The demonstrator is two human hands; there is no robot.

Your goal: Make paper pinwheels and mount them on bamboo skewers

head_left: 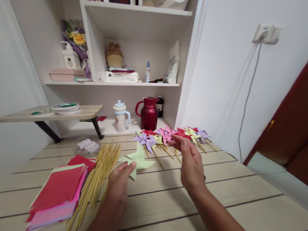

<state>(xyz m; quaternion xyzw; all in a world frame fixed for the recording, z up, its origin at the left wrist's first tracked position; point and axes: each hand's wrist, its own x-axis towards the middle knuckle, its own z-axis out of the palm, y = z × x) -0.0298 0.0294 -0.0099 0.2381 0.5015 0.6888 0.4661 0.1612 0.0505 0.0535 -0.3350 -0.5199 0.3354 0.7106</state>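
Behind the left hand (118, 184), near the table's far-left edge, lies a clear plastic box (86, 146) with small white pieces inside; what they are I cannot tell. Farther behind, on the low shelf, stand a spotted cup with a blue lid (120, 117) and a dark red jug (149, 113); both are closed, so their contents are hidden.

The left hand pinches one blade of a pale green paper pinwheel (138, 159) between thumb and fingers. The pinwheel is held just above the wooden table (216, 202), directly beyond the fingertips. It has no stick. Its flat face is turned up toward the camera, and its blades point outward in four directions, one of them toward the person.

The right hand (190, 161) hovers to the right of the pinwheel, fingers loosely bent and slightly apart, holding nothing that I can see. Just beyond its fingertips lies a row of finished pinwheels (168, 135) in purple, red, pink and yellow, their sticks pointing toward the person.

Left of the left hand lies a bundle of bamboo sticks (98, 178), its long axis running away from the person, and beside it a pile of coloured paper squares (59, 193).
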